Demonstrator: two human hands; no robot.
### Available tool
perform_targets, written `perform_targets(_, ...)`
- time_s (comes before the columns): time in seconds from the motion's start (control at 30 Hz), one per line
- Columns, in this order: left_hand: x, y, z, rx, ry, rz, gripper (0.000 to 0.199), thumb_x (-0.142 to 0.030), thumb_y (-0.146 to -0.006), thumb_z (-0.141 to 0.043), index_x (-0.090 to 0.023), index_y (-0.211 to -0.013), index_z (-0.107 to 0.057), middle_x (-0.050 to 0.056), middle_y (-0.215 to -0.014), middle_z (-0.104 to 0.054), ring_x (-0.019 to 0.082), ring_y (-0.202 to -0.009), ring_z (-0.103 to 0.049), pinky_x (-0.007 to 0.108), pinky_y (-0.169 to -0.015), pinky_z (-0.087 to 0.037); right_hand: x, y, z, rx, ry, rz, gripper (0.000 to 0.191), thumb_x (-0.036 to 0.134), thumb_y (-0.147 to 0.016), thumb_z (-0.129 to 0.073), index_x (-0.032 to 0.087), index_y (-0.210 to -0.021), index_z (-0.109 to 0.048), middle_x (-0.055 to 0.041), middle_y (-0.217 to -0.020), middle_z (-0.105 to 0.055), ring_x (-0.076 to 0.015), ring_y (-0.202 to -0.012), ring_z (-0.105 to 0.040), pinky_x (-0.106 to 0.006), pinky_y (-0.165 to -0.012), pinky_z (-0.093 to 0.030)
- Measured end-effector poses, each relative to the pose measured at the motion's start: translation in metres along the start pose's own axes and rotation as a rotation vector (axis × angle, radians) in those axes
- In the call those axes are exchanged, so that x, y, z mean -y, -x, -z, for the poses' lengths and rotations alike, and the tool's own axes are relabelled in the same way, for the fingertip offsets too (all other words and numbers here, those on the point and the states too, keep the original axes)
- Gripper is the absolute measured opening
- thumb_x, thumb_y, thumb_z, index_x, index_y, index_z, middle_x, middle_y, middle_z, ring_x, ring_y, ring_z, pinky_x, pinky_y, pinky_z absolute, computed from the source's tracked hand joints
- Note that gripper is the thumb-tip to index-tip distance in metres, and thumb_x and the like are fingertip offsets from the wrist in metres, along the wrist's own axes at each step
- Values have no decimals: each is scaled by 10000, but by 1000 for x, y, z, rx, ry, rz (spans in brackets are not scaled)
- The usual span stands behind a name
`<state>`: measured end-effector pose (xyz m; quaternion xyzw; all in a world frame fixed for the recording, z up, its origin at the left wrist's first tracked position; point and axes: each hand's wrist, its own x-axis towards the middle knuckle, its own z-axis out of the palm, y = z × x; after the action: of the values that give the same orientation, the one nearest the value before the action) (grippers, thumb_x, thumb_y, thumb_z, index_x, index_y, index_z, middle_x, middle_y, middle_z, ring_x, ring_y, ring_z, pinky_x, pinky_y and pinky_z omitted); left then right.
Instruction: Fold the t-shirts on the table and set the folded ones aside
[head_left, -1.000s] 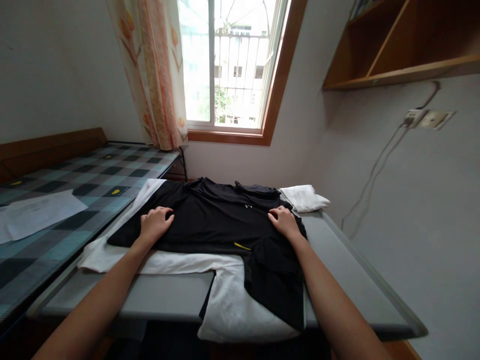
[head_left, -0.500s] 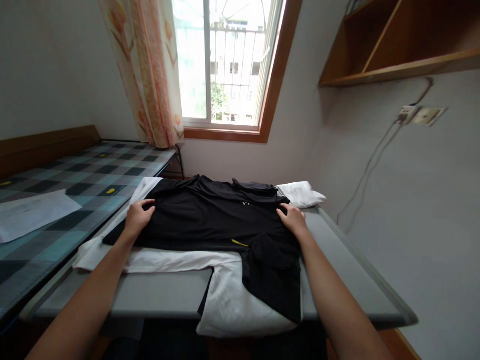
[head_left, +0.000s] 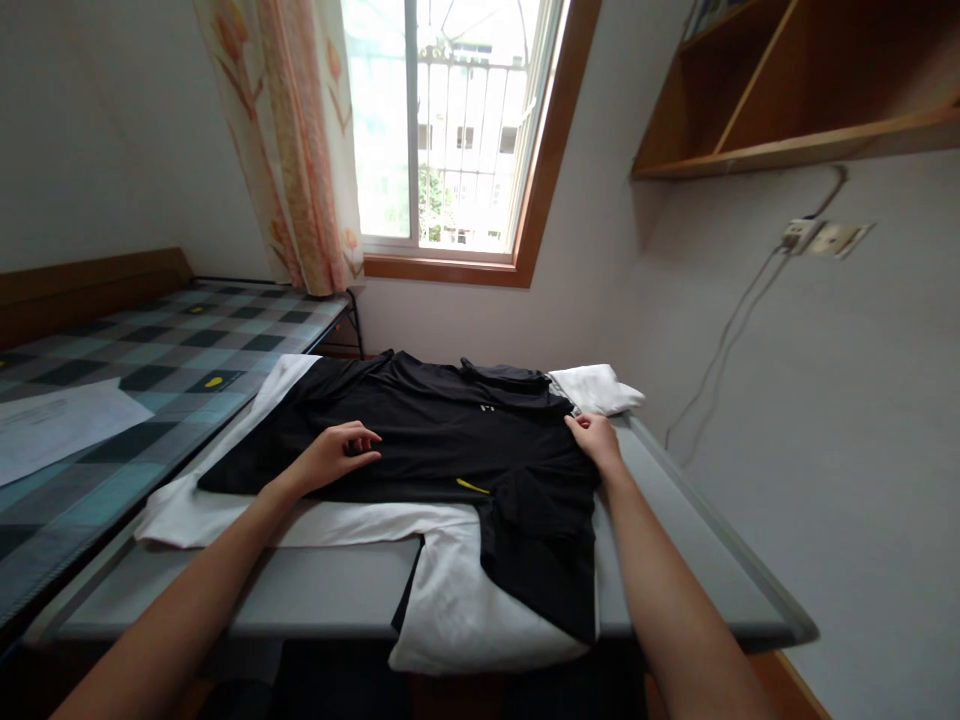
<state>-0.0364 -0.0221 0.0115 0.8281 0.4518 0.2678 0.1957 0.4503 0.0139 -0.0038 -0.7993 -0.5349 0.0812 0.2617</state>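
Head view:
1. Near edge: white garment (head_left: 450, 605) droops over grey table (head_left: 337, 590), partly under black T-shirt (head_left: 427, 430).
2. Mid-table: T-shirt spread, shallow creases. Judged light, limp, perhaps slightly slick; not fragile. Best hold: pinch at shoulder seam or hem, two points to limit sagging.
3. Left hand (head_left: 334, 455) over the shirt's middle, thumb and fingers loosely parted, nothing held; contact unclear.
4. Right hand (head_left: 596, 440) at shirt's right edge, fingertips nearly together, apparently pinching black fabric.
5. Beyond: folded white cloth (head_left: 596, 388), far right corner.
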Motion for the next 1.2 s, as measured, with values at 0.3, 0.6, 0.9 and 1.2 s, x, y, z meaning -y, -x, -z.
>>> perform_targets(0.3, -5, 4, -7, 150, 51, -121, 351, -455, -759, -750, -225, -1023, -726, 40, -977, -631, 189, -930, -612, 316, -860, -505, -3, 0, -9, 14, 9, 39, 175, 352, -809, -617, 201, -807, -706, -94, -883, -742, -244, -836, -673, -289, -676, -437)
perform_targets(0.6, -4, 1, -14, 51, 113, -158, 224, -374, -877, -618, -200, -881, -760, 49, -863, -655, 154, -794, -627, 272, -752, -499, 9, 10, 3, -23, -242, 212, 239, 400, -785, -596, 178, -738, -671, -94, -743, -702, -223, -730, -643, -325, -719, -470)
perform_targets(0.9, 1, 0, -20, 36, 37, -145, 203, -329, -878, -590, -192, -894, -739, 41, -850, -651, 143, -759, -609, 255, -725, -482, 6, 78, 66, 788, -239, 509, 369, 528, -715, -733, 175, -814, -684, -16, -775, -622, -158, -718, -540, -273, -647, -416)
perform_targets(1.2, -1, -1, -22, 21, -9, -153, 204, -378, -825, -654, -200, -868, -744, 33, -805, -641, 149, -737, -593, 264, -699, -482, 7, 131, 69, 654, -46, 694, 244, 272, -702, -748, 197, -900, -627, -47, -1000, -570, -209, -958, -524, -344, -887, -431)
